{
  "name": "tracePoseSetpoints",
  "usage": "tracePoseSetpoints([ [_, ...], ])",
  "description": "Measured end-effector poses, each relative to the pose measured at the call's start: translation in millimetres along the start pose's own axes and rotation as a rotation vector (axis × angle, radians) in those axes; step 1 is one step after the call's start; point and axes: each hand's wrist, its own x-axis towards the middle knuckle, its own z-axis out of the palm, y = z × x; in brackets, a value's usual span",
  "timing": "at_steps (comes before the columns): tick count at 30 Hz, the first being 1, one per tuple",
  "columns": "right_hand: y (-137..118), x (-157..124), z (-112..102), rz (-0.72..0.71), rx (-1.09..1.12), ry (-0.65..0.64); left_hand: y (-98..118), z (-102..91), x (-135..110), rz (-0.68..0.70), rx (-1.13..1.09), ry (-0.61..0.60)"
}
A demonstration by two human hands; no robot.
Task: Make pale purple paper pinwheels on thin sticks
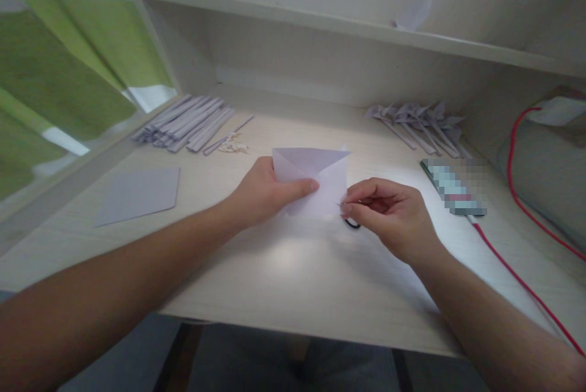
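Observation:
My left hand grips a square of white paper above the desk, its thumb pressed flat near the middle. Slanting lines run from the paper's upper corners toward its centre, leaving a darker triangle along the top. At the lower right corner, the fingers of my right hand are closed on what look like small scissors. Only a black loop and a thin dark tip of them show; the rest is hidden by the fingers.
Rolled paper sticks are piled at the back left, beside small pale bits. A stack of paper squares lies at left. Several paper pinwheels rest at the back right. A phone with a red cable lies at right.

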Motion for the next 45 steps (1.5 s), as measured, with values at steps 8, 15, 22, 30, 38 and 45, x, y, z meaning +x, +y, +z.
tracePoseSetpoints([
  [8,0.4,-0.5,-1.0,-0.018,0.015,-0.003,-0.4,1.1,0.1,-0.007,-0.028,0.008],
  [15,1.0,-0.4,-1.5,-0.024,0.023,-0.016,-2.2,0.0,0.8,0.016,-0.015,0.014],
  [22,-0.2,0.4,-0.3,-0.018,0.042,-0.022,-2.5,0.1,1.0,0.02,-0.02,-0.007],
  [30,-3.3,0.9,2.1,-0.018,0.105,-0.028,-5.0,-1.2,2.0,0.027,-0.011,-0.004],
  [38,-0.3,3.5,0.9,-0.011,0.134,-0.027,-2.8,0.8,1.5,0.02,-0.017,0.002],
  [45,2.3,2.7,0.0,0.055,0.058,-0.09,-0.6,0.8,0.1,0.025,-0.008,0.003],
])
